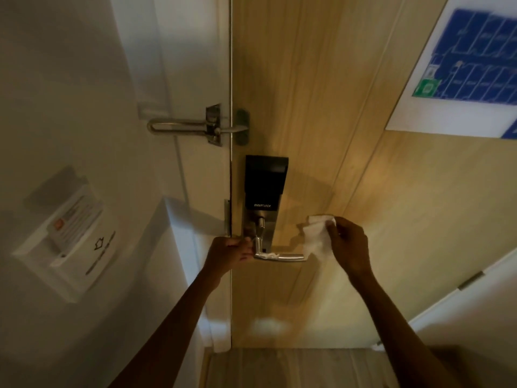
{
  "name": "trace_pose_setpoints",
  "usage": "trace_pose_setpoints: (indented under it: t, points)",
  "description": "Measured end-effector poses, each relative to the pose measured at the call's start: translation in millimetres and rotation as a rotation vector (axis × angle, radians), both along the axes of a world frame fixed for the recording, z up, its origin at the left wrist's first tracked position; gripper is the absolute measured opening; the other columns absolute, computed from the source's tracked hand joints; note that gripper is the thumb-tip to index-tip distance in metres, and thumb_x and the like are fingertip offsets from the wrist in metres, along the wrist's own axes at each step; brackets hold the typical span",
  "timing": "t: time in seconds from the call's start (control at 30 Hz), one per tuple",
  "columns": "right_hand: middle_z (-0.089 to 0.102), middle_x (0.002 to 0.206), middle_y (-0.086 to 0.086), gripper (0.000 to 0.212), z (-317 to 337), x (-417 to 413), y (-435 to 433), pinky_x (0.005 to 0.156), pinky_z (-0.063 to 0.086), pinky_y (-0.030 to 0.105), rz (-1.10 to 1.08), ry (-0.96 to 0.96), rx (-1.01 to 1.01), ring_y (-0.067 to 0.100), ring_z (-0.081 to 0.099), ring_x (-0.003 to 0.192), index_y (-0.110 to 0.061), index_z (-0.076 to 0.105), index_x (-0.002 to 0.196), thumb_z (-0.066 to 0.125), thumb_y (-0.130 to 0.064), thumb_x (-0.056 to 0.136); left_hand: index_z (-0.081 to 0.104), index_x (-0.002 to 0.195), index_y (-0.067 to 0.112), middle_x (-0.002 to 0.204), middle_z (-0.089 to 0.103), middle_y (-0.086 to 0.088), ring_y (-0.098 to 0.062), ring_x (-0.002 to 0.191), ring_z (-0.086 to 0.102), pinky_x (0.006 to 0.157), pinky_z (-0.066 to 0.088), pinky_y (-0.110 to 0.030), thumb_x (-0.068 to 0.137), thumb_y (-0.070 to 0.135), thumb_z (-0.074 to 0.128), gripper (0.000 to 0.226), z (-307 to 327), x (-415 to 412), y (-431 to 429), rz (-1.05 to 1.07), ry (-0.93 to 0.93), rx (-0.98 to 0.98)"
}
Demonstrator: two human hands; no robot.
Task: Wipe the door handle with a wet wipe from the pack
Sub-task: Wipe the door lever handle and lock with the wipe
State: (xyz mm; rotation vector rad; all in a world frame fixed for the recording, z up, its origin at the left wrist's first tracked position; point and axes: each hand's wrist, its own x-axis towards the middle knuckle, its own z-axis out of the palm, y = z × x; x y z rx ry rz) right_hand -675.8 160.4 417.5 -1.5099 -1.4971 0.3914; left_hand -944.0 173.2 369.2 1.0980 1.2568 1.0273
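Head view: door handle (282,256), a silver lever, sits low on the wooden door (307,93) beneath the black smart lock (264,182). Right hand (348,245) pinches a crumpled white wet wipe (316,233) just right of the lever's tip. Left hand (228,252) is curled around the lever's pivot end. Swing latch (195,126) sits above the lock.

The pale wooden door (321,113) carries everything here. Fixed on its left edge is a black and steel smart lock (264,189), and the steel lever handle (282,256) juts from the lock's foot toward 3 o'clock. Toward 12 o'clock of the lock sits the swing-bar guard (195,126). At 2 o'clock hangs a blue floor-plan sign (472,65).
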Motion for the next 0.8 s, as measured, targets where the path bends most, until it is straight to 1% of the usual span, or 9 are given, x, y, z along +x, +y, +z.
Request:
trace_pose_setpoints:
  t: [0.07, 0.13, 0.2, 0.3, 0.43, 0.47, 0.57, 0.67, 0.8]
  points:
    - [0.071, 0.092, -0.006, 0.019, 1, -18, -2, 0.067, 0.049, 0.009, -0.035, 0.056, 0.132, 0.000, 0.067, 0.080, -0.020, 0.069, 0.104, 0.051, -0.018, 0.098, 0.072, 0.092, 0.012, 0.093, 0.076, -0.014, -0.022, 0.085, 0.075, 0.079, 0.061, -0.035, 0.090, 0.018, 0.065, 0.009, -1, 0, 2, -0.003, -0.005, 0.012]
    - [0.072, 0.096, -0.008, 0.022, -6, -34, -4, 0.067, 0.053, 0.013, 0.005, 0.007, 0.185, -0.003, 0.067, 0.082, -0.019, 0.068, 0.109, 0.049, -0.019, 0.100, 0.072, 0.091, 0.014, 0.092, 0.076, -0.013, -0.024, 0.086, 0.075, 0.079, 0.061, -0.035, 0.090, 0.018, 0.065, 0.008, -1, 0, 3, -0.014, -0.010, 0.013]
    - [0.071, 0.098, -0.013, 0.025, -19, -45, -10, 0.064, 0.054, 0.015, 0.081, -0.095, 0.129, -0.007, 0.065, 0.076, -0.023, 0.065, 0.118, 0.046, -0.022, 0.101, 0.072, 0.092, 0.016, 0.093, 0.075, -0.014, -0.026, 0.088, 0.074, 0.082, 0.060, -0.037, 0.090, 0.019, 0.064, 0.008, -4, 1, 4, -0.027, -0.001, 0.008]
    - [0.067, 0.098, -0.018, 0.030, -40, -52, -24, 0.060, 0.046, 0.006, 0.080, -0.225, 0.017, -0.008, 0.061, 0.066, -0.027, 0.056, 0.128, 0.048, -0.027, 0.099, 0.073, 0.092, 0.013, 0.092, 0.076, -0.015, -0.025, 0.087, 0.074, 0.083, 0.060, -0.039, 0.090, 0.022, 0.065, 0.012, -7, -1, 8, -0.039, 0.002, 0.003]
    - [0.070, 0.111, -0.009, 0.029, -50, -48, -31, 0.086, 0.053, 0.035, 0.102, -0.294, -0.001, 0.010, 0.064, 0.097, -0.028, 0.065, 0.115, 0.046, -0.040, 0.097, 0.071, 0.100, 0.003, 0.095, 0.075, -0.017, -0.024, 0.087, 0.075, 0.082, 0.060, -0.039, 0.092, 0.020, 0.063, 0.021, -4, -5, 15, -0.052, 0.019, 0.040]
    - [0.071, 0.110, -0.008, 0.029, -48, -46, -31, 0.088, 0.052, 0.036, 0.107, -0.297, -0.003, 0.009, 0.063, 0.099, -0.026, 0.067, 0.111, 0.047, -0.041, 0.097, 0.071, 0.100, 0.001, 0.096, 0.075, -0.017, -0.024, 0.087, 0.075, 0.082, 0.060, -0.038, 0.092, 0.020, 0.063, 0.022, -2, -6, 16, -0.060, 0.031, 0.047]
    - [0.073, 0.103, -0.005, 0.017, -40, -46, -29, 0.082, 0.050, 0.021, 0.133, -0.248, -0.002, 0.007, 0.065, 0.092, -0.021, 0.073, 0.103, 0.059, -0.027, 0.093, 0.070, 0.100, 0.000, 0.096, 0.074, -0.019, -0.027, 0.087, 0.074, 0.082, 0.061, -0.038, 0.092, 0.017, 0.063, 0.021, -1, -7, 17, -0.073, 0.042, 0.047]
    - [0.074, 0.097, -0.006, 0.014, -36, -47, -27, 0.073, 0.039, 0.002, 0.165, -0.211, -0.032, 0.001, 0.063, 0.083, -0.020, 0.075, 0.097, 0.064, -0.016, 0.090, 0.071, 0.097, 0.002, 0.096, 0.074, -0.021, -0.030, 0.089, 0.074, 0.082, 0.060, -0.039, 0.092, 0.015, 0.062, 0.016, -2, -8, 20, -0.066, 0.050, 0.044]
    - [0.074, 0.101, -0.005, 0.017, -33, -49, -23, 0.072, 0.039, -0.001, 0.146, -0.181, -0.028, 0.005, 0.065, 0.088, -0.017, 0.075, 0.099, 0.063, -0.010, 0.089, 0.072, 0.089, 0.008, 0.094, 0.074, -0.022, -0.031, 0.087, 0.074, 0.085, 0.059, -0.044, 0.091, 0.015, 0.064, 0.011, -2, -9, 21, -0.070, 0.071, 0.026]
